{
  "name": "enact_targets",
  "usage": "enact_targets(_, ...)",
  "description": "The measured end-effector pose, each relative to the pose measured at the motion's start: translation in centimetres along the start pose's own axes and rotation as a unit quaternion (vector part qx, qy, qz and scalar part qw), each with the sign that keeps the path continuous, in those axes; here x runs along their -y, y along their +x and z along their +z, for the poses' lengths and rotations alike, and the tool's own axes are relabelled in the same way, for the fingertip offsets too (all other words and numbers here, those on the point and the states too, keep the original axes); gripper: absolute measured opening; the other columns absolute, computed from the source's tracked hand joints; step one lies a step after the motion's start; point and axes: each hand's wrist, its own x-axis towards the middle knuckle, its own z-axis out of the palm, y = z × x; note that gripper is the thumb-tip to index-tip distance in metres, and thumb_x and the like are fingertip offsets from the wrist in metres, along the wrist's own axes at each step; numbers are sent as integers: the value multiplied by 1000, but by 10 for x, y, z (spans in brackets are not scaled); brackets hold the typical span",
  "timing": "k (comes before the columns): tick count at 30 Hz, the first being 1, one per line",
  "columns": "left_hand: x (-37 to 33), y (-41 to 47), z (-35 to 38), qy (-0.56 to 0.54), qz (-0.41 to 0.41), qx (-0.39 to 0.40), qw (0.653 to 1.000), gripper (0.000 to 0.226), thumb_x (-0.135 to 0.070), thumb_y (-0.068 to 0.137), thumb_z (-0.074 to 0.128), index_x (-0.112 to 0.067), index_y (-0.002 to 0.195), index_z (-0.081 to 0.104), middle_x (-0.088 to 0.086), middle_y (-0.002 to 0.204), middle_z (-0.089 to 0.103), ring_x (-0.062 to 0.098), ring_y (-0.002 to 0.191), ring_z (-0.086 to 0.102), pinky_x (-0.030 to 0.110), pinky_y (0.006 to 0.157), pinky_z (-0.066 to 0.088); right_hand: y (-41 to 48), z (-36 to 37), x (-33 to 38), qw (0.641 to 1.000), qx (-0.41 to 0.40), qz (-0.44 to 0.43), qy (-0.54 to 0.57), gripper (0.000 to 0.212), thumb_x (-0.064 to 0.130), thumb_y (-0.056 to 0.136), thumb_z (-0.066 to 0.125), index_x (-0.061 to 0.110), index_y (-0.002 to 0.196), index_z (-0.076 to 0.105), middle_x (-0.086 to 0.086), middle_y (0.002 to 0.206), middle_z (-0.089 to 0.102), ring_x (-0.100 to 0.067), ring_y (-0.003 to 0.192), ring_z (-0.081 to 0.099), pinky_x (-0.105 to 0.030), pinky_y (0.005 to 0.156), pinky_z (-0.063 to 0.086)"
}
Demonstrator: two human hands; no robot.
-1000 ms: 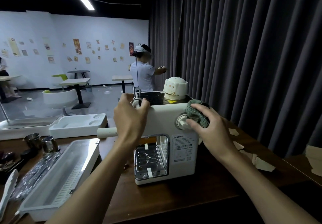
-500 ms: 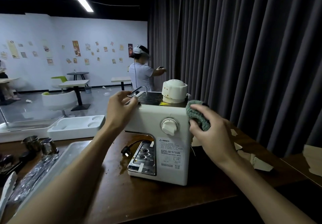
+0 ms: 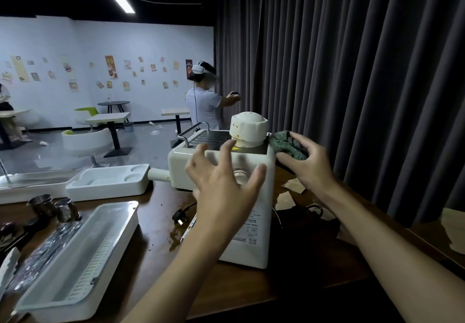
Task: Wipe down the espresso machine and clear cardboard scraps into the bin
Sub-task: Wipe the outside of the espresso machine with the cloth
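Espresso machine (image 3: 254, 237): white, standing at the centre of your worktop (image 3: 156, 234), a stained white dome cap (image 3: 248, 130) on its metal top plate. Your left hand (image 3: 221, 192): grip released, fingers spread wide, held in front of the machine's near face; whether it touches the casing cannot be told. Your right hand (image 3: 308, 164): grip grasping a green cloth (image 3: 288, 144), pressed at the machine's upper corner, at 3 o'clock from the cap. Cardboard scraps (image 3: 293, 185): lying on the worktop at 3 o'clock of the machine, just beyond your right wrist. Black plug (image 3: 179, 216): on the worktop at 9 o'clock of the machine's base. White tray (image 3: 75, 265): at 8 o'clock, long side running away from you. Two metal cups (image 3: 54, 207): at 9 o'clock, beyond that tray.
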Motion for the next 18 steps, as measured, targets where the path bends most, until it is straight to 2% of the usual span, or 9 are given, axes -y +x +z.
enact_targets(3, -6, -3, 17, 22, 5, 4, 1000, 70, -64, 81, 67, -40, 141, 40, 1, 159, 3, 22, 147, -10, 61, 113, 25, 7, -4, -4, 997, 48, 27, 51, 63, 6, 82, 74, 11, 139, 50, -7, 128, 62, -15, 116, 61, -26, 94, 52)
enact_targets(5, -6, -3, 28, 38, -3, -7, 999, 71, -64, 77, 70, -34, 136, 43, 5, 159, 5, 26, 148, -12, 67, 113, 21, 11, -6, -9, 993, 69, 50, 88, 65, 11, 80, 76, 13, 139, 51, -7, 127, 64, -18, 117, 61, -37, 98, 52)
enact_targets(7, -4, -4, 36, 49, -10, -18, 999, 72, -62, 75, 73, -30, 133, 44, 7, 159, 7, 28, 149, -12, 70, 112, 19, 14, -7, -13, 988, 82, 65, 112, 70, 20, 73, 79, 15, 138, 53, -7, 126, 65, -21, 117, 61, -43, 97, 51)
enact_targets(9, -1, -5, 41, 53, -4, -38, 998, 70, -57, 74, 76, -28, 130, 46, 8, 158, 9, 29, 149, -11, 71, 111, 20, 20, -7, -15, 982, 91, 84, 142, 72, 19, 72, 81, 15, 138, 53, -10, 128, 63, -25, 119, 60, -42, 96, 52)
enact_targets(13, 7, -4, 42, 37, 16, -67, 997, 65, -49, 70, 81, -31, 124, 49, 6, 155, 15, 30, 150, -6, 69, 110, 23, 36, -11, -15, 959, 127, 140, 210, 52, -5, 85, 64, 15, 132, 54, -10, 121, 64, -23, 112, 61, -39, 99, 50)
enact_targets(15, 10, -2, 41, 31, 24, -74, 996, 64, -52, 67, 78, -31, 121, 51, 6, 152, 19, 33, 149, -1, 65, 111, 25, 41, -12, -14, 952, 153, 152, 218, 44, -7, 86, 60, 20, 122, 58, -7, 117, 65, -22, 110, 61, -40, 100, 49)
enact_targets(18, 14, 1, 36, 27, 28, -72, 997, 64, -59, 62, 70, -32, 118, 52, 1, 148, 22, 34, 148, 6, 62, 110, 29, 44, -12, -13, 952, 171, 151, 206, 45, -6, 87, 59, 19, 124, 56, -9, 120, 63, -23, 112, 60, -39, 98, 50)
